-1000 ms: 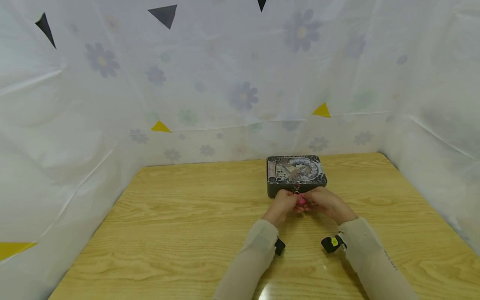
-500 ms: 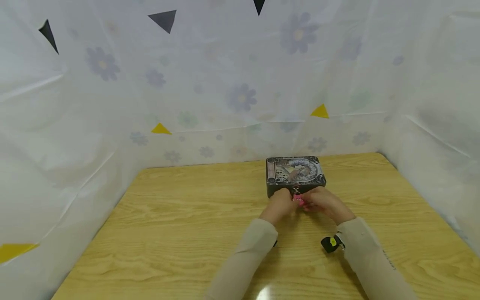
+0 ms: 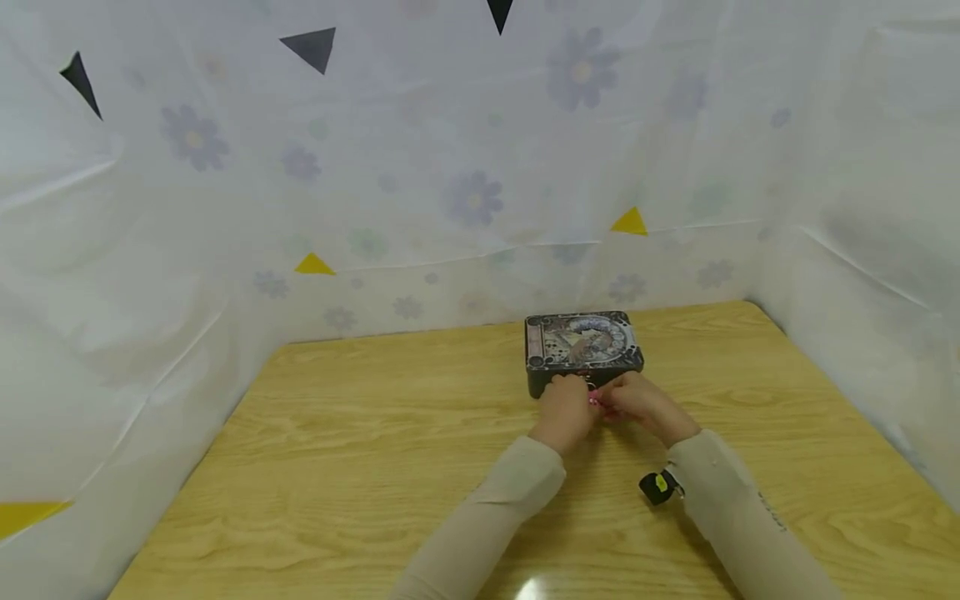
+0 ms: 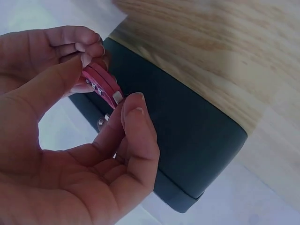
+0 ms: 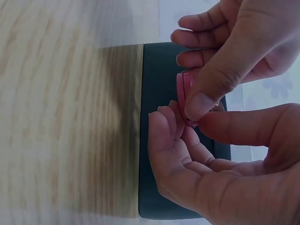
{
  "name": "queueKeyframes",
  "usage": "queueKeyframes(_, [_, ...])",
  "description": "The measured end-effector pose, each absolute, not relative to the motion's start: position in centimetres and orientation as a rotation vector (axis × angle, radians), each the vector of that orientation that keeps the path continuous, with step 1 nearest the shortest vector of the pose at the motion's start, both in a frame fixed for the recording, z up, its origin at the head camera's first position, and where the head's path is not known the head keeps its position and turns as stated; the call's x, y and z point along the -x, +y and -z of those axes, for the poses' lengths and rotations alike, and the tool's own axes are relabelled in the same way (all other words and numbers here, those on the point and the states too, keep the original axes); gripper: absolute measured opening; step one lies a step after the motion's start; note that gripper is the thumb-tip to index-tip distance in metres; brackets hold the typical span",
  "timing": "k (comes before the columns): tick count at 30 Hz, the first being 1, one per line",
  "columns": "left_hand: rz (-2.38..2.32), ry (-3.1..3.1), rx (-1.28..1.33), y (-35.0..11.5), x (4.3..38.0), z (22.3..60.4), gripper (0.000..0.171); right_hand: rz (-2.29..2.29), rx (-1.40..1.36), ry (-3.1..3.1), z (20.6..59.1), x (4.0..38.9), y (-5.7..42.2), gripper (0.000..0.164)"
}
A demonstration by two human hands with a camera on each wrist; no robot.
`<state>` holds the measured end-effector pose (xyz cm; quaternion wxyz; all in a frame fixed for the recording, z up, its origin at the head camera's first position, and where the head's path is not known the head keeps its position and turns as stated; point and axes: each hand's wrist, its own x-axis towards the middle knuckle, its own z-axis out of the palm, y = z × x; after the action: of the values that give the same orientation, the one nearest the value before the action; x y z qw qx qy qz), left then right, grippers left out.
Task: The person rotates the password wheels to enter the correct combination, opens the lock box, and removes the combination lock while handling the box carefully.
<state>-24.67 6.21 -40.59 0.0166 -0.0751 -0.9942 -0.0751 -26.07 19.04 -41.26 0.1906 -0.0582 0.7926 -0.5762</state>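
Note:
A small pink combination padlock (image 3: 595, 400) hangs at the front clasp of a dark box with an illustrated lid (image 3: 583, 340). My left hand (image 3: 564, 414) is at its left side, back of the hand upward; my right hand (image 3: 647, 406) pinches it from the right. In the left wrist view, number dials show along the padlock (image 4: 104, 83), with fingertips at both its ends. The right wrist view has a thumb of each hand on the padlock (image 5: 181, 91), other fingers curled close to the box front (image 5: 157, 75). Fingers hide part of the lock and clasp.
The box stands toward the back of a wood-grain table (image 3: 360, 450). Behind and on both sides hang pale flower-printed sheets (image 3: 420, 167) with black and yellow triangles. A black wrist camera (image 3: 657, 487) sits beside the right sleeve.
My left hand has turned so that its back faces up and covers more of the padlock. The right hand keeps its grip. The head view has shifted slightly.

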Motion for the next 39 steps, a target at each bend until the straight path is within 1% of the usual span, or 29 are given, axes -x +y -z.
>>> queueKeyframes(5, [0.12, -3.041, 0.241, 6.2, 24.6, 41.0, 0.035, 1.62, 0.148, 2.234, 41.2, 25.9, 18.7, 0.03])
queueKeyframes(11, [0.042, -2.975, 0.233, 6.0, 24.5, 41.2, 0.037, 1.657, 0.132, 2.214, 41.4, 25.9, 18.5, 0.028])
queueKeyframes(16, [0.184, -3.001, 0.226, 5.8, 24.7, 40.9, 0.03, 1.645, 0.094, 2.225, 41.3, 26.0, 18.3, 0.028])
queueKeyframes(20, [0.308, -3.028, 0.194, 5.6, 25.1, 40.6, 0.028, 1.642, 0.067, 2.236, 41.3, 26.0, 18.1, 0.027])
queueKeyframes(27, [0.458, -3.022, 0.181, 5.2, 25.2, 40.8, 0.032, 1.64, 0.051, 2.261, 41.4, 25.8, 17.8, 0.027])
queueKeyframes(33, [0.492, -3.002, 0.188, 5.0, 25.1, 40.7, 0.032, 1.708, -0.033, 2.23, 41.5, 25.9, 17.4, 0.03])
queueKeyframes(39, [0.544, -3.015, 0.193, 5.1, 25.2, 40.5, 0.033, 1.762, -0.123, 2.231, 41.5, 26.1, 17.2, 0.028])
